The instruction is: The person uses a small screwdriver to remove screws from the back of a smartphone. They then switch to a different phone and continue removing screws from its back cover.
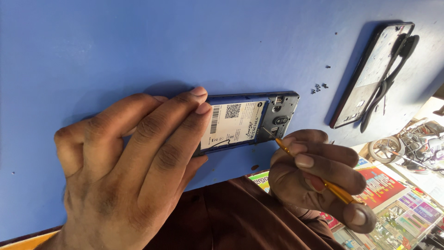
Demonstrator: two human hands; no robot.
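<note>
Fingers of your left hand press the opened phone flat on the blue bench. Your right hand grips an orange screwdriver, tip at the phone's camera end. Loose screws lie beyond, near a back cover with tweezers on it.

Left hand at 8 o'clock, fingers pressed on opened blue phone with white battery label. Right hand at 4 o'clock grips yellow-shafted screwdriver, tip touching phone near camera module. Loose screws at 1 o'clock on blue table. Back cover with black tweezers at 2 o'clock.
</note>
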